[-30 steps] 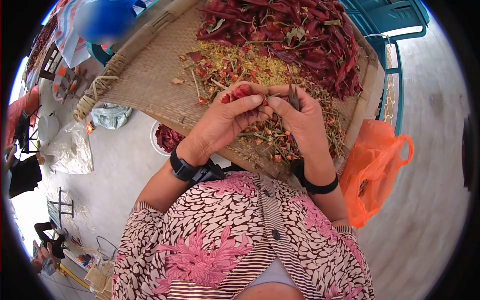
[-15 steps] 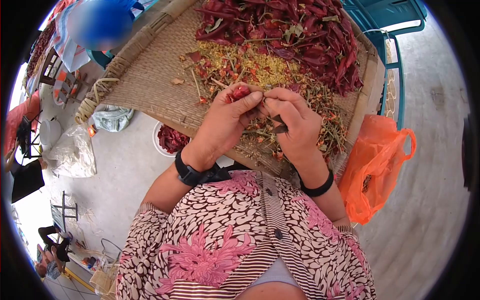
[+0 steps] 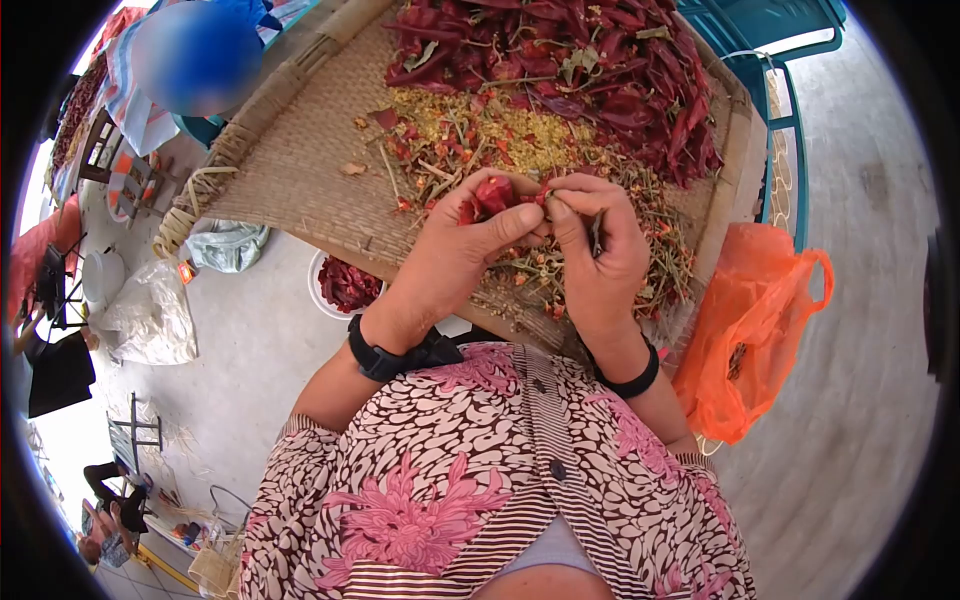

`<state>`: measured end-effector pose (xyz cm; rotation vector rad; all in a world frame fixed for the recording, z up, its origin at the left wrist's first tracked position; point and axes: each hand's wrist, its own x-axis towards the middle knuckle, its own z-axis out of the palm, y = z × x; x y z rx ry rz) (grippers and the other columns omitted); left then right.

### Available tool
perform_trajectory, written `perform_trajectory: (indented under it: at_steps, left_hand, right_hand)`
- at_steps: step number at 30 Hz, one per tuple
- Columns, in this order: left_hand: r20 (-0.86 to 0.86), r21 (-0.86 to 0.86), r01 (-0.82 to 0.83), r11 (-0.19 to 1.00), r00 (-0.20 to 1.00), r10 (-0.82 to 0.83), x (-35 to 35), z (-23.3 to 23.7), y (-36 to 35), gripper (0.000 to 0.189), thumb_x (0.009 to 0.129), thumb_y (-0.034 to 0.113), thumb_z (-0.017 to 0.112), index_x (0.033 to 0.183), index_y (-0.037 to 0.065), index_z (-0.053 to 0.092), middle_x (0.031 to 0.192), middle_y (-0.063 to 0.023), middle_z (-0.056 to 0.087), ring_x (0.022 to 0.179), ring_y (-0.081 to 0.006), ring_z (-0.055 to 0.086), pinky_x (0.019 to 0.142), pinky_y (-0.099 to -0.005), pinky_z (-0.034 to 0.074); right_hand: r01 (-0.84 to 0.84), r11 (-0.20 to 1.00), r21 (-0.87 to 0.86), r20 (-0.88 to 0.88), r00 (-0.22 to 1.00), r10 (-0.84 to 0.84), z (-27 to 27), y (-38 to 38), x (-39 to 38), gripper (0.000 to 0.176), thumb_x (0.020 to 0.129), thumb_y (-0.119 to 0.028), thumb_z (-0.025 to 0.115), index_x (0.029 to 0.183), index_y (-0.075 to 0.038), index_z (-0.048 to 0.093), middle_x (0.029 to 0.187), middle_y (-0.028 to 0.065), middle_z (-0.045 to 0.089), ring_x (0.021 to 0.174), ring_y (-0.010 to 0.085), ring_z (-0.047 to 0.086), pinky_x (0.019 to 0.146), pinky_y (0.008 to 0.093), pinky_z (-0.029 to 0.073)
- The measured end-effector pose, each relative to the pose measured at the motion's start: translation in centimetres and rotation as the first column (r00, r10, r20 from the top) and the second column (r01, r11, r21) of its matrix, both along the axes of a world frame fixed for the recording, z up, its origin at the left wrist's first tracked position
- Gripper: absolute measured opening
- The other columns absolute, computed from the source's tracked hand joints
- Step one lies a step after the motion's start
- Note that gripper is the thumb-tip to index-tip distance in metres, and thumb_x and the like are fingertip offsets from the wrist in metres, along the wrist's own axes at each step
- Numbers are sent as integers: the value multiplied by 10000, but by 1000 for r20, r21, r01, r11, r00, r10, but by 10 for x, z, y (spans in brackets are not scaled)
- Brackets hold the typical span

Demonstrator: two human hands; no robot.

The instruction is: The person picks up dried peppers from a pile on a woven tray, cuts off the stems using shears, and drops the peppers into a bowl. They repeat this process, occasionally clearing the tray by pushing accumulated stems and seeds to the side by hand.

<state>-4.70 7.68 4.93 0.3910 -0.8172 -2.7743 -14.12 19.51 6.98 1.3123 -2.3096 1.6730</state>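
Observation:
Over the woven tray [image 3: 300,165], my left hand [image 3: 465,240] is closed around red dried chilli pieces [image 3: 493,194]. The fingertips of my right hand [image 3: 605,245] pinch the end of a chilli beside my left thumb. A dark object, too hidden to name, shows inside my right palm. Beyond both hands lies a heap of dark red dried chillies [image 3: 640,90], with yellow seeds [image 3: 435,112] along its near edge. Dry stems and scraps [image 3: 665,240] spread beneath and to the right of my hands.
A white bowl of red chilli pieces [image 3: 348,285] stands below the tray's left edge. An orange plastic bag [image 3: 750,330] hangs at the right, near a teal chair [image 3: 790,150]. A person in a blue cap [image 3: 200,60] is at the upper left. Clear plastic [image 3: 155,315] lies at the left.
Both hands have shifted slightly right, and my right hand has turned, with its fingers more raised. The dark object in it is now mostly hidden. More red chilli shows in my left hand.

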Motion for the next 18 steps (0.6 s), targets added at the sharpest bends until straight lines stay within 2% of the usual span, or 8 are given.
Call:
perform_trajectory:
  at_steps: [4, 6, 9, 11, 12, 15, 17, 18]
  left_hand:
    - [-23, -119, 7, 993, 1000, -10, 0, -12, 0, 172, 939, 97, 585, 1081, 3, 558, 930, -51, 613, 825, -133, 601, 767, -271, 495]
    - [-32, -150, 10, 989, 999, -15, 2, -13, 1, 126, 949, 74, 559, 1057, 8, 561, 924, -54, 615, 810, -119, 596, 744, -251, 491]
    - [-57, -173, 39, 984, 997, -49, 5, -16, -2, 113, 932, 75, 584, 1023, 15, 555, 856, -38, 581, 758, -129, 571, 711, -265, 473]
    - [-21, -218, 116, 969, 992, -124, 8, -12, -2, 95, 929, 71, 585, 1002, 22, 548, 843, -42, 574, 745, -131, 561, 697, -263, 463]
    - [-24, -224, 143, 964, 988, -152, 8, -13, -3, 94, 929, 71, 586, 1000, 24, 547, 841, -44, 573, 744, -132, 560, 696, -264, 462]
    - [-25, -109, 165, 980, 985, -169, 11, -16, -6, 93, 922, 75, 591, 993, 32, 548, 888, -67, 591, 761, -141, 579, 719, -261, 482]
    - [15, 17, 134, 991, 991, -134, 15, -12, -9, 93, 916, 67, 591, 992, 33, 550, 919, -80, 601, 775, -146, 591, 734, -260, 494]
    - [28, 15, 96, 995, 995, -97, 16, -13, -10, 98, 911, 58, 588, 999, 32, 552, 931, -83, 603, 782, -148, 595, 738, -261, 498]
  right_hand:
    - [11, 999, 45, -91, 996, -7, 2, 2, 5, 92, 888, -57, 648, 946, -10, 595, 984, 91, 629, 762, 136, 601, 665, 252, 491]
    - [-35, 999, 31, 350, 936, 22, 14, 4, 11, 111, 905, -96, 640, 941, -7, 585, 973, 84, 625, 766, 137, 602, 643, 256, 491]
    - [-62, 996, -61, 770, 632, 87, 20, 9, 7, 160, 934, -178, 622, 927, -27, 570, 817, 29, 603, 609, 74, 518, 533, 224, 424]
    - [-63, 990, -125, 936, 323, 139, 11, 20, -2, 162, 937, -194, 618, 920, -41, 567, 741, 5, 586, 527, 51, 456, 498, 208, 377]
    - [-34, 991, -133, 949, 285, 137, 9, 20, -2, 170, 935, -215, 618, 933, -50, 578, 645, -32, 521, 443, 30, 361, 455, 193, 310]
    - [-39, 941, 336, 682, 700, -214, 28, 30, -25, 178, 907, -205, 630, 967, -43, 587, 659, 6, 531, 511, 88, 467, 507, 251, 393]
    - [116, 801, 588, 18, 987, -157, 11, 50, -57, 188, 868, -164, 632, 1019, -58, 597, 774, 72, 580, 681, 188, 592, 630, 352, 467]
    - [165, 732, 661, -69, 985, -160, 9, 52, -68, 195, 861, -156, 629, 1034, -71, 600, 839, 86, 586, 750, 225, 601, 673, 381, 470]
